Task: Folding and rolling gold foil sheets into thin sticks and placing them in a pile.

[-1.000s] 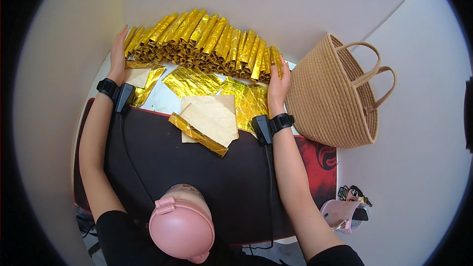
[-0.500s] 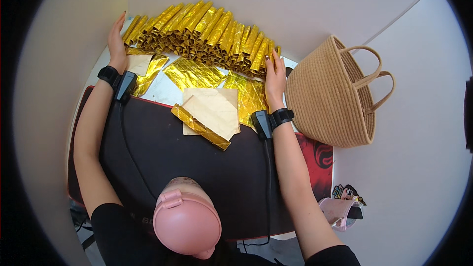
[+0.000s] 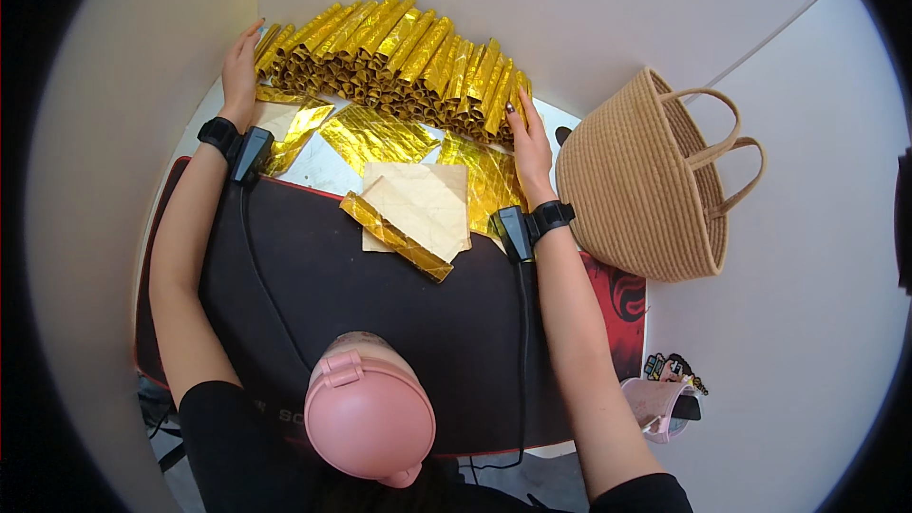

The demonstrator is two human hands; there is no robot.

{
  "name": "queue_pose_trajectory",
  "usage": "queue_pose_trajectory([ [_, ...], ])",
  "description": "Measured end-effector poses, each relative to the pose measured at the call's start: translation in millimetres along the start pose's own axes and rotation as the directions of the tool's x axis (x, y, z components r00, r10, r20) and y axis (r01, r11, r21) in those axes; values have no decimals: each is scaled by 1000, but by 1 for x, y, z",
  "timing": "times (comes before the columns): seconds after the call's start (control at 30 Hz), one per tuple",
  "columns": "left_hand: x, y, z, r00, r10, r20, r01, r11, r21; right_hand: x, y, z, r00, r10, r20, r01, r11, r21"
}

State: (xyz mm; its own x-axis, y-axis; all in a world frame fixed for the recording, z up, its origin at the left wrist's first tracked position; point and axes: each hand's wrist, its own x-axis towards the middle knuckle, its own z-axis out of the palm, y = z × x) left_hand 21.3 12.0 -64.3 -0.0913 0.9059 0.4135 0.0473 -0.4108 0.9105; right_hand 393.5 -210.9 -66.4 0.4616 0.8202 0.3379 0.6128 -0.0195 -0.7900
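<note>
Gold rolls [image 3: 408, 57], too many to count, lie piled on the bench [image 3: 309, 169] between left hand [image 3: 239, 74] and right hand [image 3: 532, 142], both flat, fingers extended. Sheets [image 3: 375, 138] and one folded strip [image 3: 396, 237] lie in front. Around: one woven basket [image 3: 627, 180], bottom hidden; one pink cup [image 3: 649, 404] holding a dark object [image 3: 686, 408]; one lidded tumbler [image 3: 370, 423], contents hidden.

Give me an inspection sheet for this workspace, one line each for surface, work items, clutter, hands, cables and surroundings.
Surface: black and red mat over a white tabletop.
Work items: piled gold rolls; gold sheets in front; pale sheets with a gold strip lying slantwise across them.
Clutter: pink-lidded cup close to the person; pink container at lower right.
Hands: left hand at the pile's left end, right hand at its right end, both open.
Cables: black cables, one from each wrist device.
Surroundings: woven basket at right; pale walls behind and beside.
</note>
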Motion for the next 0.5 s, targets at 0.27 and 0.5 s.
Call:
queue_pose_trajectory([
  [0.27, -1, -14, 12, 995, 77, -70, -70, 992, 105, 11, 5, 10, 997, -28, 71, 44, 972, -230],
  [0.5, 10, -40, 10, 997, 79, 9, -80, 992, 97, 19, -1, 28, 996, -62, 63, 62, 998, 6],
])
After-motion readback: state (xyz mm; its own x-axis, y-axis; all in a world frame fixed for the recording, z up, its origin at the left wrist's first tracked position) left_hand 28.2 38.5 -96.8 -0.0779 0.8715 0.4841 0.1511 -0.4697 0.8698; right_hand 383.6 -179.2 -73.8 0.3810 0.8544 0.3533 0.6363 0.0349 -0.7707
